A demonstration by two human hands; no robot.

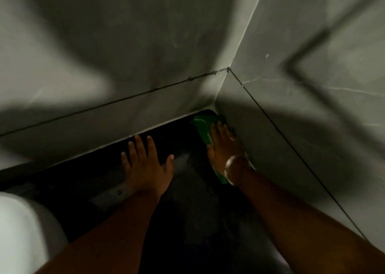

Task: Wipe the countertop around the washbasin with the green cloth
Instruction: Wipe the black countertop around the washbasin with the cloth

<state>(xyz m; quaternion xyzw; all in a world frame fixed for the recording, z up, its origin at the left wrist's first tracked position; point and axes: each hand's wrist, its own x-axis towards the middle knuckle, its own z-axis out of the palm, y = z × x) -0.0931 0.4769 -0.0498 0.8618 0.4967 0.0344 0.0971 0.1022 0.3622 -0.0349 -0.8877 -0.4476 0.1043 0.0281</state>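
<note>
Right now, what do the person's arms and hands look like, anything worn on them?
Both forearms are bare, with no sleeves in view and no gloves. The left hand shows no ring or band that I can make out. At the wrist of the right hand there is a pale, shiny patch, either a bangle or a wet glint; the dim, blurred picture does not settle which.

Grey tiled walls (129,51) meet in a corner, seemingly marble-veined, dimly lit.

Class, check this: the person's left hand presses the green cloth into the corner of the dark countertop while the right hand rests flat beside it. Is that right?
Not quite: the hands are swapped. The head view shows the right hand pressing the green cloth into the corner of the dark countertop, while the left hand rests flat beside it.
</note>
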